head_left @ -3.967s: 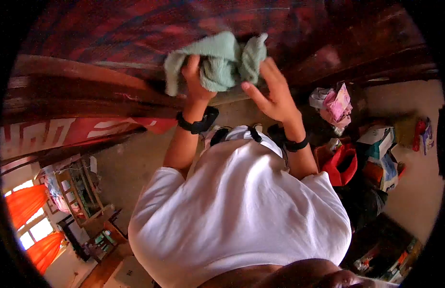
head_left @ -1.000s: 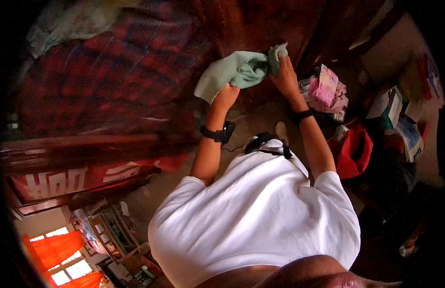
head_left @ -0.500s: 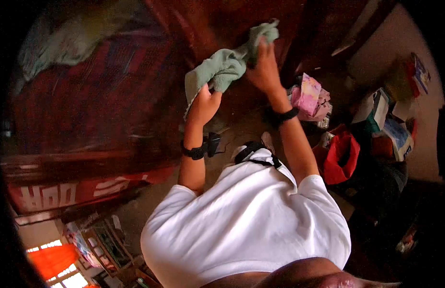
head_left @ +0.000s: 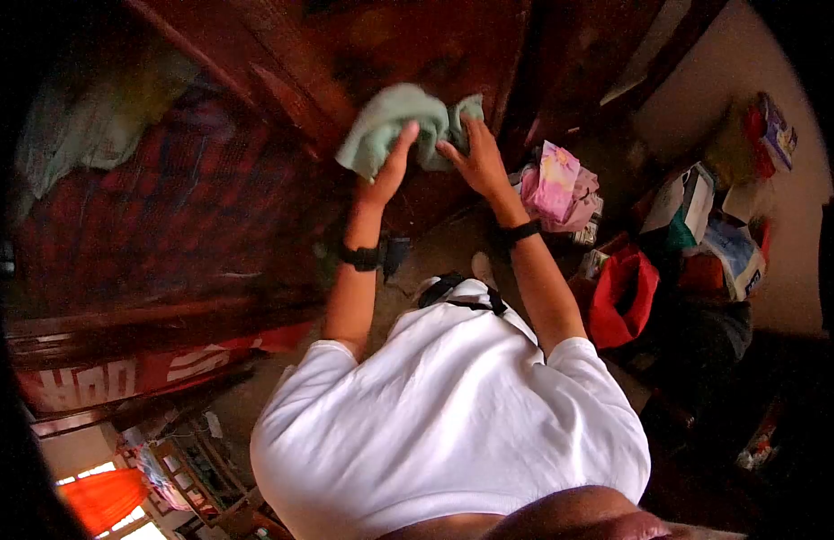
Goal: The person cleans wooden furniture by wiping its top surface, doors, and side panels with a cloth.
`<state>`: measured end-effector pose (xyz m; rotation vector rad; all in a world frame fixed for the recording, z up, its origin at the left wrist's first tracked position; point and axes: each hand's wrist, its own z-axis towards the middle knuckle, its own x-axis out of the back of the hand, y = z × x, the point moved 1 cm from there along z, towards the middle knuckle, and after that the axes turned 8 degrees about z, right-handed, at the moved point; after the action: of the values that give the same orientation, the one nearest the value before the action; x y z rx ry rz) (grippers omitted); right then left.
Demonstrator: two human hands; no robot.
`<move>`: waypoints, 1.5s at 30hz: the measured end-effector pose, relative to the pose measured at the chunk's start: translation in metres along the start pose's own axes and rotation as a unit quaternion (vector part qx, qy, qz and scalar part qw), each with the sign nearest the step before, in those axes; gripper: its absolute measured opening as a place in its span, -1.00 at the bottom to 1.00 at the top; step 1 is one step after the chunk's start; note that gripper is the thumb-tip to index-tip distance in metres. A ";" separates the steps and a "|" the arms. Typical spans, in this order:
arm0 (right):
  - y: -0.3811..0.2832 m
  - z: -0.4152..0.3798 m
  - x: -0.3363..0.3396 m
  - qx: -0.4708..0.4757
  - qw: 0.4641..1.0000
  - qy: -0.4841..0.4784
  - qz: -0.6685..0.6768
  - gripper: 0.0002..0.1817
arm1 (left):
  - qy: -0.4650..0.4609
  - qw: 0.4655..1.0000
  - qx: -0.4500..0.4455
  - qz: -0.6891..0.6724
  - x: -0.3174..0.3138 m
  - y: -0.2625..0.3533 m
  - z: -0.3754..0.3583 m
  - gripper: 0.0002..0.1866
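Observation:
A pale green cloth (head_left: 394,110), towel-like and bunched, hangs between my two hands in front of dark reddish-brown wooden panels (head_left: 417,45). My left hand (head_left: 392,169) grips its left, larger part, with the thumb on the near side and the other fingers mostly hidden by the fabric. At the smaller right end, my right hand (head_left: 480,162) has its fingers on the cloth and its thumb pointing left across a fold. Both wrists wear black bands.
On the left lies a dark checked cover (head_left: 165,216) with a light green fabric (head_left: 84,135) at its far side. To the right are a pink flowered bundle (head_left: 561,184), a red bag (head_left: 624,297) and stacked books or packets (head_left: 732,252). An orange curtain (head_left: 102,499) hangs lower left.
My right hand has come down and left, and my left hand slightly up and right, so they are closer together. The cloth, stretched out before, is now more bunched between them.

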<state>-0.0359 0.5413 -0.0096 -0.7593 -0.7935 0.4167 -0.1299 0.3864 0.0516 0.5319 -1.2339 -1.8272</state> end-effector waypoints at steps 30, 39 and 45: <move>-0.103 0.069 0.015 0.318 0.933 0.162 0.038 -0.14 | -0.253 0.878 -0.178 0.365 0.085 0.160 -0.038 -0.49; 0.012 0.064 0.045 0.148 0.961 0.222 0.068 -0.23 | 0.083 0.944 -0.242 0.210 0.120 0.148 -0.009 -0.72; -0.022 0.047 0.043 0.048 0.951 0.151 0.266 -0.31 | 0.287 0.831 -0.285 0.382 0.082 0.134 0.023 -0.41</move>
<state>-0.0430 0.5738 0.0494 -0.9172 -0.2682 0.7953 -0.1376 0.3106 0.1903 0.1646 -0.3418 -1.1125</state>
